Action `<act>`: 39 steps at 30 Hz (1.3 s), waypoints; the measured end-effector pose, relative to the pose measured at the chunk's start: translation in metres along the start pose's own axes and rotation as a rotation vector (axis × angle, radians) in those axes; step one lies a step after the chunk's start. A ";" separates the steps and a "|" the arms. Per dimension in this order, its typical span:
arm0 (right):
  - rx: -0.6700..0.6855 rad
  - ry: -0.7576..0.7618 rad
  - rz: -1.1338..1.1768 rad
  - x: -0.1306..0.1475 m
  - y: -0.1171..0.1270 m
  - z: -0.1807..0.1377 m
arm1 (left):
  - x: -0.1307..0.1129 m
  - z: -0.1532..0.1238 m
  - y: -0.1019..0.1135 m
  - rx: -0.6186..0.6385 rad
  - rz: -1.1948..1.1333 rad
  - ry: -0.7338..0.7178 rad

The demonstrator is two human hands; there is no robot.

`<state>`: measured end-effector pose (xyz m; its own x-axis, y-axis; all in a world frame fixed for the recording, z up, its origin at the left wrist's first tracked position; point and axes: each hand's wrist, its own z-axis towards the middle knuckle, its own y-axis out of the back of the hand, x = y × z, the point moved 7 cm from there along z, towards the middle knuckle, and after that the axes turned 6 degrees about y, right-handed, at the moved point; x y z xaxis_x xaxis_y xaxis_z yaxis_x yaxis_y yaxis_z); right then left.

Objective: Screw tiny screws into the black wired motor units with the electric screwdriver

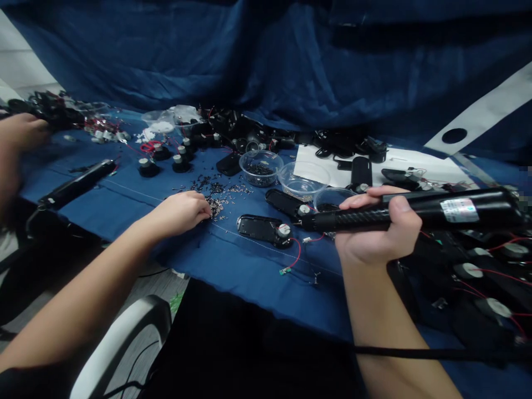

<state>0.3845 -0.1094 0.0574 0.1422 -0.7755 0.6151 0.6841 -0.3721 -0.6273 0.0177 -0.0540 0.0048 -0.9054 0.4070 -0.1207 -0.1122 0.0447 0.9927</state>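
My right hand (380,230) is wrapped round a black electric screwdriver (415,213), held level with its tip pointing left toward a black oval housing (261,228) that has a small round speaker and red wires. My left hand (185,210) rests on the blue cloth with its fingertips pinched at a heap of tiny dark screws (216,206). Whether a screw sits between the fingers is too small to see.
Clear plastic cups (261,166) stand behind the screws. Black housings and speakers with red wires (477,271) are piled at the right. Another black screwdriver (77,185) lies at the left, where another person's hand (20,133) reaches. The table's front edge (249,293) is close.
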 end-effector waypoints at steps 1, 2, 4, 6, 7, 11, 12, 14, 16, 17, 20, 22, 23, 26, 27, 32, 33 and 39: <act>0.000 -0.004 0.005 0.000 -0.001 0.000 | 0.002 0.001 0.000 0.018 -0.003 0.022; 0.000 -0.007 0.009 0.001 -0.001 -0.001 | 0.005 0.002 -0.001 0.038 -0.015 0.040; 0.014 -0.011 0.010 0.001 -0.002 -0.002 | 0.011 0.004 -0.002 0.082 -0.050 0.057; 0.015 -0.008 0.006 0.001 -0.002 -0.002 | 0.018 0.005 -0.003 0.122 -0.085 0.069; 0.015 -0.004 0.005 0.001 -0.002 -0.003 | 0.021 0.005 -0.003 0.135 -0.103 0.077; 0.029 0.012 0.005 0.001 -0.002 -0.003 | 0.028 0.003 -0.001 0.153 -0.157 0.087; 0.036 0.012 0.006 0.001 -0.002 -0.003 | 0.028 0.002 0.000 0.153 -0.162 0.082; 0.035 0.007 0.013 0.002 -0.003 -0.003 | 0.026 0.001 0.001 0.146 -0.162 0.070; 0.028 0.002 0.021 0.002 -0.003 -0.003 | 0.024 0.000 0.002 0.137 -0.159 0.053; 0.028 0.001 0.018 0.002 -0.003 -0.003 | 0.023 0.000 0.002 0.136 -0.157 0.043; 0.047 0.010 0.012 0.002 -0.003 -0.003 | 0.021 0.002 0.001 0.150 -0.147 0.025; 0.061 0.025 0.023 0.002 -0.003 -0.004 | 0.022 0.003 -0.002 0.163 -0.136 0.029; 0.068 0.031 0.031 0.002 -0.003 -0.004 | 0.023 0.004 -0.003 0.164 -0.132 0.033; 0.069 0.028 0.039 0.003 -0.003 -0.003 | 0.028 0.002 -0.003 0.137 -0.141 0.055; 0.060 0.024 0.038 0.003 -0.003 -0.003 | 0.031 0.000 -0.003 0.127 -0.155 0.063; 0.050 0.004 0.033 0.005 -0.005 -0.004 | 0.041 -0.010 0.002 0.121 -0.226 0.090; 0.051 0.003 0.033 0.005 -0.005 -0.004 | 0.041 -0.011 0.003 0.116 -0.224 0.084; 0.055 0.006 0.030 0.004 -0.005 -0.004 | 0.031 -0.007 0.006 0.109 -0.172 0.056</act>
<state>0.3794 -0.1130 0.0613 0.1594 -0.7890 0.5933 0.7182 -0.3197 -0.6181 -0.0143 -0.0479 0.0065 -0.8983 0.3341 -0.2853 -0.2246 0.2088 0.9518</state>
